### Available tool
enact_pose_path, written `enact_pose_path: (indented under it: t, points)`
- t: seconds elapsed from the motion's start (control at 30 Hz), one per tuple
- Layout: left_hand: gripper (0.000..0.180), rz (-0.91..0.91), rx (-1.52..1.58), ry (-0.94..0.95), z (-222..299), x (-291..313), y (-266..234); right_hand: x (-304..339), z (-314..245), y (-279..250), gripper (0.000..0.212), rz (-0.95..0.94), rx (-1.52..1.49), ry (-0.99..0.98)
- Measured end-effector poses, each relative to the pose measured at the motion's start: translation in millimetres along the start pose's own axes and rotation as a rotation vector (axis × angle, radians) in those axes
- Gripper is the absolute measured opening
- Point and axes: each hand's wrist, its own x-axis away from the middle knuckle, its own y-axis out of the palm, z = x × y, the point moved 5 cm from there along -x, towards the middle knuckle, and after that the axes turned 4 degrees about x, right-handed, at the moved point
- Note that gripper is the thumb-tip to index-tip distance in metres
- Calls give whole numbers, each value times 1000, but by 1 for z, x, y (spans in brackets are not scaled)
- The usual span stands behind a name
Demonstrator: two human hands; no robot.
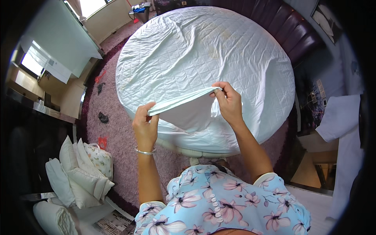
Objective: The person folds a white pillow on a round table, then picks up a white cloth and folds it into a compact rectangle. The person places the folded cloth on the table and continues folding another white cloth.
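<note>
Below round bed (168, 43): floral shirt (235, 199), cut off by lower picture edge. Left of bed: black scraps (103, 117), too small to identify. Beyond bed, far left: window (91, 5), cropped at top. On bed, under lifted cloth edge (184, 100): grey surface (190, 115), layer undeterminable.

Cloth (183, 100), pale mint-white; mattress cover (176, 58), white, grid-quilted, faintly yellow-stained; blouse (235, 196), light blue, pink-mauve floral; carpet (119, 131), mauve, dark purple border; headboard (288, 25), dark maroon.

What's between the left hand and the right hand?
The head view shows the edge of a white cloth spanning the gap, pinched by both the left hand and the right hand.
</note>
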Motion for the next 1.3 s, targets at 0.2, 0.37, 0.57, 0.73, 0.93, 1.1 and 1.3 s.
enact_pose_path:
  t: [0.2,0.37,0.57,0.73,0.93,1.1,1.3]
  points:
    - [9,28,75,-136,12,21,-19,23,-8,-14,15,-48,-9,57]
    - [6,7,195,-154,33,27,-34,27,-29,-29,15,-56,-110,59]
    - [10,21,213,-264,7,-12,-17,-15,-1,-2,17,-110,-112,156]
    - [14,-10,198,-387,-83,-51,38,-59,87,57,18,-118,-51,253]
    - [12,107,30,-263,-202,-73,101,-85,185,116,17,-24,41,263]
    - [14,108,50,-303,-275,-72,149,-87,248,154,16,7,170,207]
    - [32,123,253,-288,-332,-99,198,-125,334,203,42,-72,231,102]
